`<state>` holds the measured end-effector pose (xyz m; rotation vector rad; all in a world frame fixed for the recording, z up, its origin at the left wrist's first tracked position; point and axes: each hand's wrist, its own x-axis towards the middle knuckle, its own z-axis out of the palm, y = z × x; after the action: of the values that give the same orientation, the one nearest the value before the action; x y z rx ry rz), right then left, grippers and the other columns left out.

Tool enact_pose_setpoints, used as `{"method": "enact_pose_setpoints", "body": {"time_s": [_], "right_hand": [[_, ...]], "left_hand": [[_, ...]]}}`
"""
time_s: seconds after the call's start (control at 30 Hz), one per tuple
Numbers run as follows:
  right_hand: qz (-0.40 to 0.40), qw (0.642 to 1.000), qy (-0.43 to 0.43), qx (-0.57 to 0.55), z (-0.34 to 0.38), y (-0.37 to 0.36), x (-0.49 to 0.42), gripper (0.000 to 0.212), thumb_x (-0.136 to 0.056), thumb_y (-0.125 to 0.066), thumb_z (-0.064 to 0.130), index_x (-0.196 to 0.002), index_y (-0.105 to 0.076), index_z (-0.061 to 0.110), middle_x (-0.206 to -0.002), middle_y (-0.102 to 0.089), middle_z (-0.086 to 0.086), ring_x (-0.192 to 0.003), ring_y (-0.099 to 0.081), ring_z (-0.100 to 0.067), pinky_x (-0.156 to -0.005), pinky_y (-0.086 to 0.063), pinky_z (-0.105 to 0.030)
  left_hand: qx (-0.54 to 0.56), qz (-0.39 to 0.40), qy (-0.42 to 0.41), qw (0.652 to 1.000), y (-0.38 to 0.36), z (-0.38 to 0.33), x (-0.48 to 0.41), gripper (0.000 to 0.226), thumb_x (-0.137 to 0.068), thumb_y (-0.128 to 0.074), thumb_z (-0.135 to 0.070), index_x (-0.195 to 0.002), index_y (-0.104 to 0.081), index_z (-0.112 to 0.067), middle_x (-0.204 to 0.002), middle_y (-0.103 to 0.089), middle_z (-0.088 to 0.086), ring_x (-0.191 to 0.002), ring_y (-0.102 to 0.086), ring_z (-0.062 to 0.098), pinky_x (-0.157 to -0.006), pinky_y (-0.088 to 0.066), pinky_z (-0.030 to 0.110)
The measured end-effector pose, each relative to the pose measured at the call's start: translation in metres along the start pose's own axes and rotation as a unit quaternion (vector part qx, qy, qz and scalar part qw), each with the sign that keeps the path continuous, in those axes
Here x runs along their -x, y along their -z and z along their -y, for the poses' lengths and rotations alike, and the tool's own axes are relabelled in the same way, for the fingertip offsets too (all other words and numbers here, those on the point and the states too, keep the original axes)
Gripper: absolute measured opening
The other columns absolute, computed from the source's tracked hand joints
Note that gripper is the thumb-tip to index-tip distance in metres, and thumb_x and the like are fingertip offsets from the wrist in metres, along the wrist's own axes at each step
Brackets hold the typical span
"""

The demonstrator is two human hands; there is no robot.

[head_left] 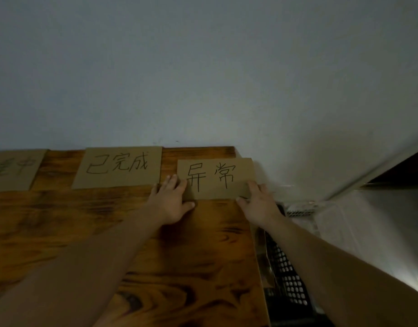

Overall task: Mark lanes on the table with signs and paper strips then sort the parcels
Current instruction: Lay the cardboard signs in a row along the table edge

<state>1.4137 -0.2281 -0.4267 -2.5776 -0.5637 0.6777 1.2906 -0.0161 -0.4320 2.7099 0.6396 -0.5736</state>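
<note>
Three cardboard signs are lying in a row along the far edge of the table (156, 256), against the wall (203, 79), each hand-lettered in black marker. The left sign (13, 169) is being cut off by the frame, with only its last character, "中", readable. The middle sign (119, 167) is reading "已完成". The right sign (217, 178) is reading "异常"; it is sitting at the table's far right corner, just beside the middle sign, and its right end is reaching past the table's edge. Both arms are stretching forward, bare. The left hand (171, 201) is resting on the right sign's lower left corner, its fingers straight and spread on the cardboard and its thumb lying on the wood below the edge. The right hand (258, 201) is mirroring it on the lower right corner, fingers flat and thumb touching the lower edge. One black perforated crate (288, 279) is standing beside the table's right side.
</note>
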Motion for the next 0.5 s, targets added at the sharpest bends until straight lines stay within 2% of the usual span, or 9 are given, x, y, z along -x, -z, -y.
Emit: {"method": "enact_pose_setpoints", "body": {"time_s": [0.1,0.17,0.23,0.3,0.37,0.5], "right_hand": [[-0.025,0.994,0.005,0.104,0.006,-0.006,-0.007,0.066,-0.094,-0.04,0.055,-0.148,-0.013,0.027,-0.153,-0.012,-0.016,-0.14,-0.014,-0.037,-0.113,-0.021,-0.051],[-0.057,0.975,0.097,0.193,0.018,-0.01,-0.006,0.063,-0.093,-0.035,0.059,-0.147,-0.017,0.03,-0.155,-0.01,-0.012,-0.142,-0.007,-0.033,-0.113,-0.013,-0.051],[-0.023,0.957,0.174,0.233,0.034,-0.017,-0.007,0.06,-0.092,-0.032,0.061,-0.144,-0.026,0.03,-0.154,-0.016,-0.01,-0.141,-0.009,-0.03,-0.113,-0.013,-0.05],[0.027,0.953,0.174,0.247,0.045,-0.024,-0.012,0.062,-0.093,-0.029,0.063,-0.146,-0.025,0.031,-0.157,-0.012,-0.009,-0.144,-0.006,-0.03,-0.114,-0.011,-0.05],[0.043,0.957,0.15,0.244,0.049,-0.027,-0.02,0.065,-0.093,-0.027,0.064,-0.149,-0.018,0.031,-0.16,-0.003,-0.007,-0.146,0.0,-0.029,-0.115,-0.007,-0.049],[0.046,0.957,0.124,0.259,0.055,-0.031,-0.036,0.072,-0.092,-0.024,0.066,-0.152,-0.005,0.03,-0.161,0.011,-0.005,-0.146,0.011,-0.026,-0.116,-0.002,-0.048]], "left_hand": [[-0.008,-0.025,-0.005,1.0,-0.001,0.003,-0.005,0.078,-0.089,-0.031,-0.065,-0.149,0.005,-0.03,-0.157,0.015,0.0,-0.143,0.016,0.019,-0.113,0.008,0.046],[-0.004,-0.102,0.003,0.995,0.002,0.01,-0.004,0.073,-0.091,-0.03,-0.062,-0.149,0.0,-0.03,-0.158,0.011,0.0,-0.144,0.014,0.02,-0.113,0.005,0.047],[-0.002,-0.151,0.047,0.987,0.007,0.026,-0.002,0.072,-0.091,-0.03,-0.061,-0.149,-0.002,-0.029,-0.158,0.006,0.003,-0.144,0.011,0.025,-0.113,0.002,0.049],[-0.017,-0.122,0.102,0.987,0.01,0.047,-0.001,0.073,-0.09,-0.026,-0.065,-0.149,-0.001,-0.03,-0.158,0.005,0.004,-0.144,0.008,0.03,-0.113,-0.001,0.054],[-0.024,-0.072,0.137,0.988,0.011,0.065,-0.001,0.074,-0.088,-0.022,-0.069,-0.148,0.0,-0.033,-0.158,0.006,0.002,-0.144,0.007,0.031,-0.113,-0.005,0.058],[-0.015,-0.057,0.15,0.987,0.009,0.082,0.0,0.075,-0.086,-0.021,-0.072,-0.147,0.004,-0.037,-0.158,0.011,-0.002,-0.144,0.009,0.03,-0.112,-0.006,0.061]]}}
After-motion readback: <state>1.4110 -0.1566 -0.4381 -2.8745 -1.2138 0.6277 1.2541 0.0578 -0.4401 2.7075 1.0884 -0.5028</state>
